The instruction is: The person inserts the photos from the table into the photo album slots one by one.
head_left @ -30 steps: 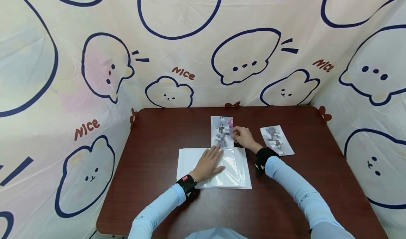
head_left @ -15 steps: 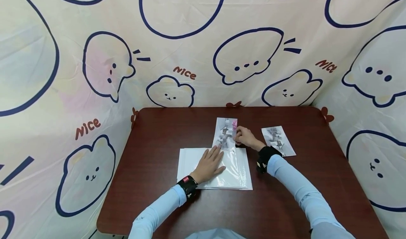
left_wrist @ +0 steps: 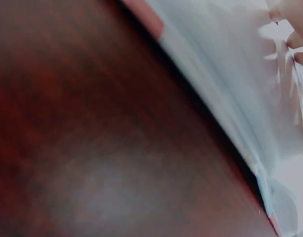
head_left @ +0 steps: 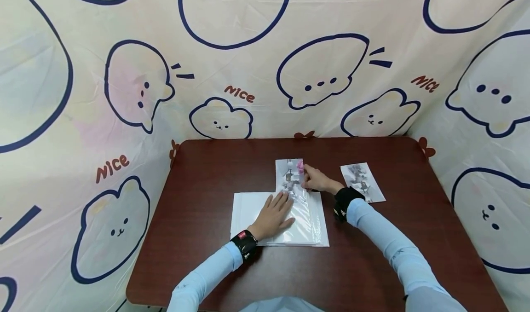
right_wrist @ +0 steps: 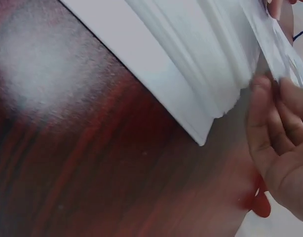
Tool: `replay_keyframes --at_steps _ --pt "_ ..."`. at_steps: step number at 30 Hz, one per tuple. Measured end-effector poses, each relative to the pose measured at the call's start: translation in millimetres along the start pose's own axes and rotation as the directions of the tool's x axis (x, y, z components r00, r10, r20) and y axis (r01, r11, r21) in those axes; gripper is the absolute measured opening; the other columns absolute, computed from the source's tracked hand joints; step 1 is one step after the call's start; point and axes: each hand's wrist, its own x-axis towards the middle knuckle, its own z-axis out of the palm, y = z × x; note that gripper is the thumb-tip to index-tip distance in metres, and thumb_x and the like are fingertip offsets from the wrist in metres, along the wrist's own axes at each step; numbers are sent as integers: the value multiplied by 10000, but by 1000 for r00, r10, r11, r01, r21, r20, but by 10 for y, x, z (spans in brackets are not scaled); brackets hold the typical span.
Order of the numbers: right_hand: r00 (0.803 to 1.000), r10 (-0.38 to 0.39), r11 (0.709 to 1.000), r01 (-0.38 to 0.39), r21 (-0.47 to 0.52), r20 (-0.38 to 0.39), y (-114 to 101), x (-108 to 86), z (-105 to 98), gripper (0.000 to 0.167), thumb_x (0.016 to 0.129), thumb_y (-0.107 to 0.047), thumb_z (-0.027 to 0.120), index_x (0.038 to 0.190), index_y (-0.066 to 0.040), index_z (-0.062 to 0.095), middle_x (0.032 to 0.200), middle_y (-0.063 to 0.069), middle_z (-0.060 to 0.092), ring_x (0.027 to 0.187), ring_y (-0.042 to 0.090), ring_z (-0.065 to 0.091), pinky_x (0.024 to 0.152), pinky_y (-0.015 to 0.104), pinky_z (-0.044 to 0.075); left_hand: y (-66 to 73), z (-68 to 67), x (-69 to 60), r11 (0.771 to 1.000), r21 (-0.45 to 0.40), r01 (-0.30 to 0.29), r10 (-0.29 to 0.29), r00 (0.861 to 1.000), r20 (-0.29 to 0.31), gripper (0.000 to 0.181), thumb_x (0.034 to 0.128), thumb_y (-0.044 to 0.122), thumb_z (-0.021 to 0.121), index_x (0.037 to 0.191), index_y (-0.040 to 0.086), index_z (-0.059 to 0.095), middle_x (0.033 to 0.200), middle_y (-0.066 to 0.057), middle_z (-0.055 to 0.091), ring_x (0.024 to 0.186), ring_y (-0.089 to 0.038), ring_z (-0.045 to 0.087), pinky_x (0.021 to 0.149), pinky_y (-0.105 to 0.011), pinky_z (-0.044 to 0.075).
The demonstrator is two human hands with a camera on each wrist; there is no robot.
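Observation:
A white album or folder with glossy clear sleeves lies open on the table. From its top edge sticks out a picture card with grey shapes and a pink patch; its lower end meets the clear sleeve. My left hand lies flat on the album, fingertips at the lower end of the card. My right hand pinches the card's right edge, and in the right wrist view the thumb and fingers close on a thin sheet. The left wrist view shows only some fingertips at its right edge.
A second, similar picture card lies to the right of the album, close to the right wrist. Everything rests on a dark brown wooden table. A patterned cloth hangs behind and at the sides.
The picture card swung slightly right, then back left, and has slid down towards the album. My right hand followed it, while my left hand stays in place.

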Motion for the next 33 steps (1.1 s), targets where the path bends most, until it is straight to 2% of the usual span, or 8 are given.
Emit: replay_keyframes --at_steps 4,8,12,16,19,22,27,33 --pt "996 89 993 -90 76 13 -45 40 -26 644 921 -16 718 1399 99 302 1123 338 613 824 293 653 679 336 547 69 44 -47 999 4 -47 47 998 32 717 1066 582 415 1634 153 324 1715 -159 231 1597 -340 197 1274 -558 222" --pt "984 137 967 -109 232 -109 -10 103 -14 830 988 -57 661 1604 1 108 1282 342 528 977 312 605 787 376 564 164 103 -145 995 33 -98 98 995 20 767 1022 664 445 1625 201 351 1715 -146 240 1595 -356 199 1256 -589 246" --pt "977 71 976 -27 215 -200 36 113 24 595 1040 -11 549 1583 -13 307 1034 236 549 854 311 567 729 395 545 236 141 -267 989 27 -144 143 989 19 817 987 707 484 1631 225 342 1721 -132 226 1588 -407 188 1254 -590 254" --pt "981 10 993 13 115 -193 8 57 64 414 1055 2 508 1469 3 516 1138 243 583 812 308 565 690 410 545 239 133 -324 987 16 -158 159 987 -14 883 960 707 546 1641 197 311 1707 -165 248 1565 -454 221 1246 -548 303" --pt "986 -45 998 50 30 -158 -26 25 98 390 1047 3 522 1435 10 558 1299 270 594 920 308 575 772 398 533 205 124 -328 987 17 -157 158 986 -43 913 944 707 575 1640 183 302 1698 -196 251 1556 -458 240 1239 -516 331" --pt "990 -81 997 79 -27 -112 -36 11 121 380 1040 5 525 1416 22 577 1316 268 608 972 306 564 832 380 481 172 120 -326 988 11 -155 156 987 -49 915 940 714 576 1640 193 303 1704 -207 226 1560 -456 229 1248 -498 319" --pt "998 -47 999 45 -29 -47 -26 -4 135 374 1045 -7 521 1412 19 589 1199 223 616 924 260 528 792 345 448 133 120 -317 989 -34 -145 143 988 -61 876 935 699 598 1615 209 344 1698 -214 233 1558 -460 229 1252 -491 313" --pt "1000 -13 999 13 -40 21 -30 -28 159 341 1064 -75 527 1380 0 630 1341 244 619 1097 337 568 927 453 492 97 112 -309 988 -59 -141 136 987 -85 864 930 672 635 1603 195 375 1690 -238 238 1546 -474 253 1242 -497 332"
